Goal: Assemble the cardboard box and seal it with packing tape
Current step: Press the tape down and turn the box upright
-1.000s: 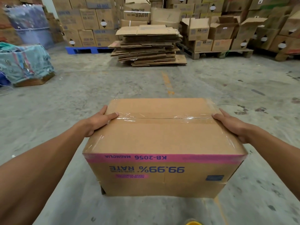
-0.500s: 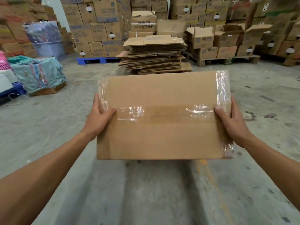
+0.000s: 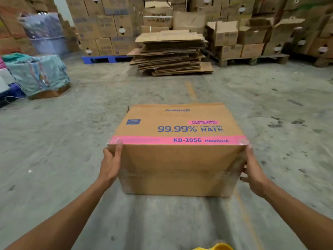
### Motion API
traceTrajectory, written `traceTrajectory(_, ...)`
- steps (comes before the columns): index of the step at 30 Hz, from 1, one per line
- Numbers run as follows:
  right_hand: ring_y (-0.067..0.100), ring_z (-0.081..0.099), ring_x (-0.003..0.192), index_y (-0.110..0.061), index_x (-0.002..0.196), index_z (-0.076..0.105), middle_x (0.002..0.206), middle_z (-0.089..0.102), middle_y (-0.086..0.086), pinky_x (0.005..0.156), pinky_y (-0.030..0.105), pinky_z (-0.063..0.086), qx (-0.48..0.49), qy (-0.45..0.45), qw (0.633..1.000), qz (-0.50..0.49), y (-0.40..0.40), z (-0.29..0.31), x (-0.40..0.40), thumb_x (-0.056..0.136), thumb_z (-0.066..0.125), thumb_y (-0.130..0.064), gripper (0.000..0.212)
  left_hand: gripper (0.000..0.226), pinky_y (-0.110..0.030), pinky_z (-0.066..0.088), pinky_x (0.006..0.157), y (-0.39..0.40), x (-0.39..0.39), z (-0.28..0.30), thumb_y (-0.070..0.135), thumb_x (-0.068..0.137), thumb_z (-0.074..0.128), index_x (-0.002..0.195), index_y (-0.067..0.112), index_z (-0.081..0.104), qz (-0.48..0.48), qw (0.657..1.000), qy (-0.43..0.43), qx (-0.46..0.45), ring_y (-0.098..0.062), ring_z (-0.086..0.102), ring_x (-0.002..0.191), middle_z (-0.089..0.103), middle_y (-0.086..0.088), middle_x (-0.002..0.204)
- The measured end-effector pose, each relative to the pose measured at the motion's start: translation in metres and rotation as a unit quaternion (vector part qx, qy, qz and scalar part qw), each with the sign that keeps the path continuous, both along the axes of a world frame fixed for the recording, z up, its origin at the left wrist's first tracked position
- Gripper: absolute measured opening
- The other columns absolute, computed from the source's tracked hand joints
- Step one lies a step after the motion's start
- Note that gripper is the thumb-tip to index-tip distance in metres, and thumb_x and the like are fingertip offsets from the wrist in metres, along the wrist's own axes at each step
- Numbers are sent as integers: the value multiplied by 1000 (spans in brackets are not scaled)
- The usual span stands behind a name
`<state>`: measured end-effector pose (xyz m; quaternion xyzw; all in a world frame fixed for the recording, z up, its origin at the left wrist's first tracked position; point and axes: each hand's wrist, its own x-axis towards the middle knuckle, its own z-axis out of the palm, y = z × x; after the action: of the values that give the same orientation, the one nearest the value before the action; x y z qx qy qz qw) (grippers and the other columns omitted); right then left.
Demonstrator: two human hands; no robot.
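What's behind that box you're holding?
Past the cardboard box there is bare concrete floor, then a stack of flattened cardboard. The floor directly behind the box is hidden.

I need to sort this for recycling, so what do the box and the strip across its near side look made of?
The box looks like brown corrugated cardboard, matte, with printed blue lettering and a pink band. The strip across its near face looks like clear plastic packing tape: glossy, wrinkled, cardboard showing through. Corrugation itself is not visible.

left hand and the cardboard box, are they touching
Touching. The head view shows the left hand pressed against the cardboard box's left side, thumb lying on its near face under the pink band.
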<state>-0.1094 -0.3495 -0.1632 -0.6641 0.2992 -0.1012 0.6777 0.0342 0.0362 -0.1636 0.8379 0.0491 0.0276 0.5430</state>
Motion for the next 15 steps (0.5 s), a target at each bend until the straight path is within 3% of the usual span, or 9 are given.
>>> traceTrajectory(2, 17, 52, 108, -34, 127, 54, 123, 60, -6, 102, 47, 39, -14, -35, 998, -44, -5, 11, 11, 94, 29, -68, 53, 64, -35, 38, 85, 2, 8, 9, 69, 89, 40, 122, 14, 48, 20, 999, -37, -4, -22, 51, 104, 54, -1, 117)
traceTrajectory(5, 20, 56, 94, -19, 115, 63, 118, 64, 9, 77, 35, 45, -107, -42, 990, -77, -10, 25, 32, 94, 43, -45, 39, 46, -35, 40, 85, -2, 26, 28, 49, 92, 51, 127, 19, 55, 45, 997, -57, 21, -22, 52, 106, 58, -3, 121)
traceTrajectory(7, 23, 55, 88, -15, 110, 61, 108, 62, 10, 66, 32, 41, -136, 10, 988, -77, -17, 31, 42, 84, 44, -43, 42, 45, -38, 43, 86, 0, 37, 35, 48, 88, 51, 119, 17, 61, 56, 995, -34, 79, -29, 56, 107, 63, -9, 120)
traceTrajectory(10, 29, 54, 75, -15, 92, 55, 97, 61, 15, 55, 29, 38, -179, 100, 978, -30, -29, 41, 53, 74, 35, -43, 39, 49, -40, 48, 84, 0, 54, 46, 48, 90, 41, 104, 7, 65, -12, 979, 35, 200, -37, 58, 100, 65, -18, 113)
traceTrajectory(13, 37, 62, 92, -9, 121, 52, 116, 60, 20, 55, 33, 50, -236, 153, 959, 23, -36, 48, 65, 86, 33, -51, 58, 68, -42, 43, 100, -8, 65, 55, 55, 94, 37, 136, 2, 47, -53, 972, 114, 201, -39, 50, 120, 50, -20, 138)
traceTrajectory(15, 38, 61, 101, -12, 137, 41, 125, 57, 17, 59, 38, 54, -257, 178, 949, 44, -35, 54, 70, 92, 36, -57, 64, 78, -43, 40, 101, -11, 69, 54, 62, 92, 39, 144, 5, 35, -62, 972, 124, 189, -38, 47, 126, 44, -18, 144)
